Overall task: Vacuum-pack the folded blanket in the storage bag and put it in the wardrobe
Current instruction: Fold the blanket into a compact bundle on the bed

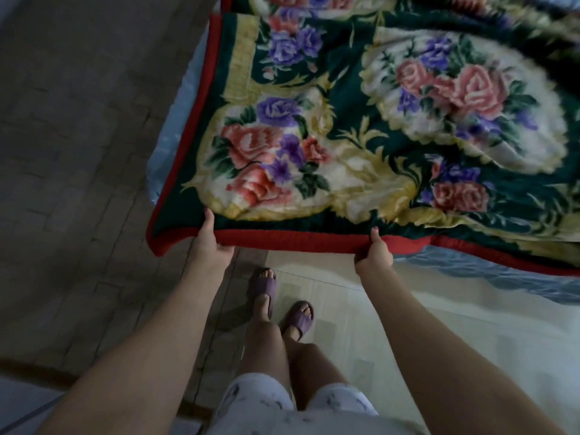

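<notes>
The floral blanket (376,127) is spread over the bed (502,271), and its red-bound near edge (298,241) is lifted clear of the mattress toward the person. That edge is held at 2 points. The left hand (208,243) is pinched on it close to the blanket's near left corner, thumb laid on top of the pile and fingers tucked beneath. The right hand (373,254) is closed on the binding further along the same edge, thumb over the top. Each grip is therefore narrow and filled with cloth.

The whole body of the blanket lies away from both grips, across the bed, and its long axis cannot be told, since the far and right ends run out of view. The held edge runs crosswise between the 2 hands. The left hand is the nearer to a corner; beyond the right hand the edge sags back onto the bed. A fold, it is judged, would be made by carrying this edge forward over the rest.

The blanket is a thick plush, dark green with cream medallions, pink and purple roses, and yellow scrollwork. A second layer shows at its far side. Beneath it a pale blue bed cover is seen, and below the edge a light tiled floor (329,296). No storage bag or wardrobe is in view.
</notes>
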